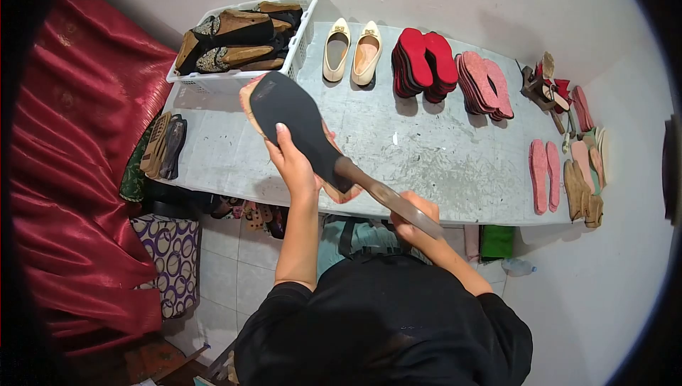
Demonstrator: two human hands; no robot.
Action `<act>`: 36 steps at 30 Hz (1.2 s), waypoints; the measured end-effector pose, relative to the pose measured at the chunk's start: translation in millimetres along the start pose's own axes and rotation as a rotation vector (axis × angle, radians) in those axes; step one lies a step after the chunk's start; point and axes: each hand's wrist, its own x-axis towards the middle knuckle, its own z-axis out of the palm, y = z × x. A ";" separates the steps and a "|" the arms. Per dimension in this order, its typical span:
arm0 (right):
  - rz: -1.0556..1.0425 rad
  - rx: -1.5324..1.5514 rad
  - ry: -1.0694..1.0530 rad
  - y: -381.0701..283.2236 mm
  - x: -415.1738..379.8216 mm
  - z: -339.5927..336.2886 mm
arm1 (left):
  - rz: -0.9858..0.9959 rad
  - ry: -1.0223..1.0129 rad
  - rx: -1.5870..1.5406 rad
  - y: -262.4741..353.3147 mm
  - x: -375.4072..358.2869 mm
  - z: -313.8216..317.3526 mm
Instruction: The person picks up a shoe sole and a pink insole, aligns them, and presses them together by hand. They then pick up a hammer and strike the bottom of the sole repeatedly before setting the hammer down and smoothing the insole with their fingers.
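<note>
My left hand [291, 162] is closed around a black shoe sole [298, 120], its thumb on the dark face and the fingers hidden beneath. Ragged pinkish-tan material sticks out along the sole's edges. The fingers of my right hand [414, 217] are wrapped round a long, narrow tool [387, 196], brown at its far end and greyish, somewhat shiny toward me. The brown end overlaps the narrower part of the sole. Both hands are above the table's front edge, and the sole is tilted in the air.
The table [341, 123] bears a white basket [298, 49] of shoes, cream flats [353, 52], stacked red soles [426, 63] and stacked pink soles [485, 84]. More pink soles [545, 175] lie at right. Dark sole-shaped pieces [172, 146] lie at left, near a red curtain [92, 159].
</note>
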 end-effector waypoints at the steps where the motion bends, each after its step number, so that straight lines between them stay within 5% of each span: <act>1: -0.002 -0.047 0.018 -2.0 9.1 -0.4 | 0.003 -0.070 0.030 -0.1 -5.8 1.0; 11: -0.191 -0.062 0.173 -17.4 62.5 11.1 | -0.054 -0.134 0.080 -25.0 -25.1 -8.7; 19: -0.191 0.163 0.184 -23.4 95.6 30.1 | -0.010 -0.188 0.200 -6.6 -34.1 -1.9; 27: -0.126 0.046 0.256 -37.1 116.8 56.0 | -0.014 -0.137 0.181 8.0 -0.5 -21.3; 31: -0.092 -0.008 0.211 -56.3 121.3 55.8 | -0.076 -0.139 0.157 30.9 19.7 -28.0; 36: -0.081 -0.011 0.089 -71.3 114.2 70.1 | 0.102 -0.059 0.224 44.9 54.9 -40.8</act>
